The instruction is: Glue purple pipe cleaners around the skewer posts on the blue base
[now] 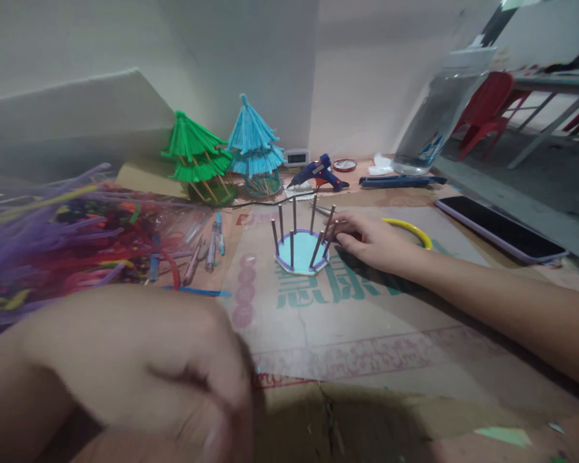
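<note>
My right hand (367,239) rests low on the cardboard with bent fingers over what looks like a pair of scissors. A yellow handle loop (415,230) shows behind the hand and a metal tip (321,209) in front of it. Beside the fingertips stands a small light-blue base (303,249) with a purple edge and several thin brown sticks (292,249) upright around its rim. Close to the camera at lower left is my left hand (159,366), blurred, its fingers curled in. What they hold, if anything, is hidden.
Green (197,151) and blue (255,141) tiered models stand behind, near a glue gun (321,173) and a utility knife (403,182). A phone (499,228) lies right, below a large clear bottle (439,116). Pens (212,244) and purple pipe cleaners (43,238) lie left.
</note>
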A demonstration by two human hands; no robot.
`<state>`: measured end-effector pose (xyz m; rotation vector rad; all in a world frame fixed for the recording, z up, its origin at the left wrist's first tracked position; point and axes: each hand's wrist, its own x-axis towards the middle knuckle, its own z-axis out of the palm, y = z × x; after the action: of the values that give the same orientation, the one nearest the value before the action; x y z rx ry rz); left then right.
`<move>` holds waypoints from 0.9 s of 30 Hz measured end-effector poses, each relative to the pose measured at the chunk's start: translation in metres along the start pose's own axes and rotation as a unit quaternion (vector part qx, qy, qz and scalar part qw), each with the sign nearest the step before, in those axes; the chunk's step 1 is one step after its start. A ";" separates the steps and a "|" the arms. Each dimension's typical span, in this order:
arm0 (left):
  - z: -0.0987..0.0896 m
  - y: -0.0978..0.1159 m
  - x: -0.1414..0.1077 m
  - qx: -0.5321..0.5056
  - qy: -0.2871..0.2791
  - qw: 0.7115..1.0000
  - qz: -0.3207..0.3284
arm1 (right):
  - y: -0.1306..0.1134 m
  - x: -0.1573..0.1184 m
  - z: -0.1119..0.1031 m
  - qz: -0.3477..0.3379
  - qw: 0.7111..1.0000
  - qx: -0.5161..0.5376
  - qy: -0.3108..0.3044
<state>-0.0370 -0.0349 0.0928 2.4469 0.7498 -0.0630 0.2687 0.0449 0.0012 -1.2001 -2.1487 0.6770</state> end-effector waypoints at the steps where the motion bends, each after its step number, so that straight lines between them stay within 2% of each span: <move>1: -0.003 -0.003 0.003 -0.009 -0.023 1.000 -0.017 | 0.000 0.000 0.000 -0.001 1.000 0.000 0.001; 2: -0.005 -0.007 0.008 -0.003 -0.015 0.998 -0.057 | 0.000 0.000 0.000 -0.001 1.000 0.000 0.004; 3: -0.005 -0.014 0.014 0.032 0.040 0.995 -0.089 | 0.000 0.000 0.000 0.000 1.000 0.003 0.005; 5: -0.002 -0.029 0.027 0.133 0.140 0.969 -0.152 | 0.000 0.000 0.001 0.002 1.000 0.014 0.006; 7: 0.004 -0.039 0.037 0.172 0.176 0.955 -0.168 | 0.001 0.000 0.000 0.001 1.000 0.018 0.001; 13: 0.033 -0.046 0.050 0.168 0.205 0.951 -0.158 | 0.000 0.001 -0.001 -0.008 1.000 -0.024 -0.007; 17: 0.046 -0.051 0.057 0.157 0.202 0.954 -0.157 | -0.003 0.000 0.000 0.013 1.000 -0.017 -0.007; 18: 0.048 -0.051 0.058 0.151 0.205 0.954 -0.160 | -0.004 -0.002 -0.001 0.013 1.000 -0.012 0.020; 20: 0.049 -0.052 0.059 0.147 0.217 0.949 -0.173 | -0.008 -0.004 -0.005 -0.008 0.993 -0.023 0.112; 22: 0.049 -0.054 0.059 0.167 0.229 0.942 -0.182 | -0.017 -0.008 -0.014 -0.065 0.974 -0.057 0.209; 23: 0.048 -0.055 0.058 0.185 0.232 0.938 -0.177 | -0.023 -0.010 -0.019 -0.099 0.964 -0.073 0.237; 25: 0.048 -0.058 0.057 0.219 0.239 0.935 -0.144 | -0.038 -0.014 -0.028 -0.155 0.953 -0.086 0.244; 27: 0.050 -0.061 0.057 0.220 0.250 0.938 -0.097 | -0.055 -0.018 -0.033 -0.172 0.956 -0.080 0.225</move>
<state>-0.0150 0.0079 0.0079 2.8396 1.3176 0.3688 0.2681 0.0084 0.0569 -0.9117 -1.9695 0.0650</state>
